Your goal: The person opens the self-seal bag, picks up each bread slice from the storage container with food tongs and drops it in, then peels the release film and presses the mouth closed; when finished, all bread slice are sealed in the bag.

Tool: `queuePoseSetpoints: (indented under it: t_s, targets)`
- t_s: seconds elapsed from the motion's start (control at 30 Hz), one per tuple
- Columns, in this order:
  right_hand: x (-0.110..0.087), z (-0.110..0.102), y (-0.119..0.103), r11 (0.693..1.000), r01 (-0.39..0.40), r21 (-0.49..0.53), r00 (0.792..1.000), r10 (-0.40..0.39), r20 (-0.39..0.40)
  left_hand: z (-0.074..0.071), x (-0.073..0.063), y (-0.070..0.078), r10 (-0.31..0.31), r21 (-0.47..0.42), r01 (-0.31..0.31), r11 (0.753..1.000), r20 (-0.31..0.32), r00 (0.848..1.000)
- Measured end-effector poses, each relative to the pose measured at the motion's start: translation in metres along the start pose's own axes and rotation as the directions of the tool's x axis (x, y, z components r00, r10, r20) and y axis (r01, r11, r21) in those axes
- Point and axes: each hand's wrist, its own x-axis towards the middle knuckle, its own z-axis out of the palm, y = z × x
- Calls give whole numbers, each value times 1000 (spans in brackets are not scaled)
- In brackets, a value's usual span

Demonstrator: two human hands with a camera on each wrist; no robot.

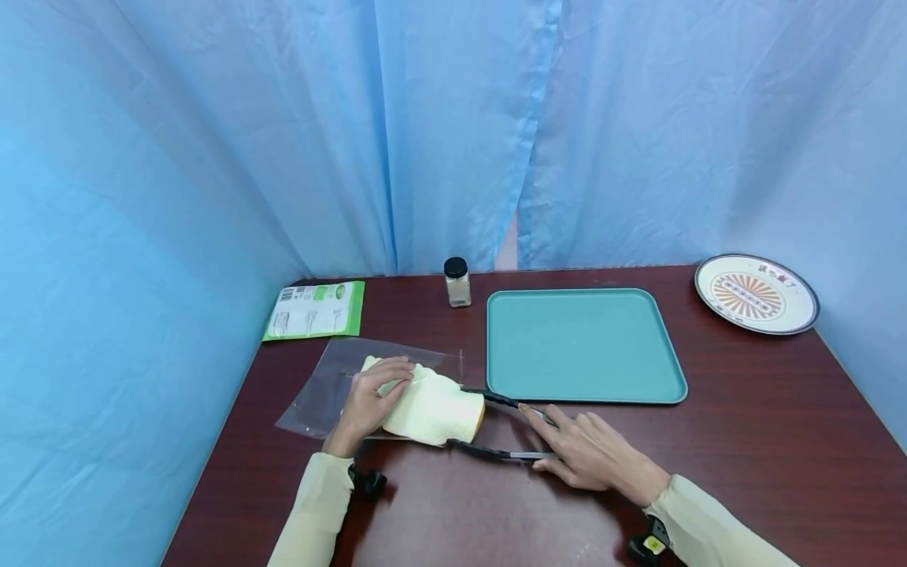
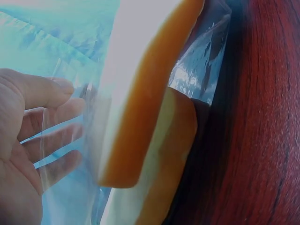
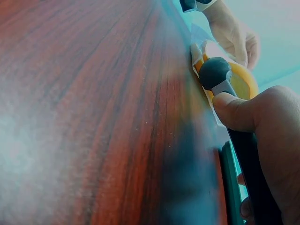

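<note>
Dark table (image 1: 453,520) is running underneath; right hand (image 1: 588,449) is gripping tongs (image 1: 489,452), arms straddling bread (image 1: 432,409) against clear bag (image 1: 322,386). Left hand (image 1: 372,398) is resting there, can't tell if pinching. Hard squeezing could be tearing bread; bag could be clinging.

So you've got light blue curtains (image 1: 453,134) hanging in folds along the back and sides of your dark reddish wood-grain table (image 1: 765,457), with a narrow pale gap (image 1: 507,248) low down, plus some whitish glare (image 3: 18,145) on the wood.
</note>
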Motion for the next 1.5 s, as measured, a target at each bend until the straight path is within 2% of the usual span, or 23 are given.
queuePoseSetpoints:
  t_s: [0.47,0.73,0.97,1.27,1.5]
  targets:
    - [4,0,9,999,3,-45,1000,-3,1,-2,3,-1,2,3,-2,1000,2,1000]
    - [3,0,11,1000,-22,-15,999,23,37,-5,4,0,-14,-19,14,1000,8,1000]
    - [0,2,11,999,-32,1,999,32,19,-5,3,0,-27,-10,27,1000,9,1000]
    - [5,2,10,1000,-13,5,1000,13,17,-4,1,-1,-2,-6,2,1000,-13,1000]
    - [12,1,8,1000,-17,20,999,16,51,-6,3,1,-1,3,1,1000,-11,1000]
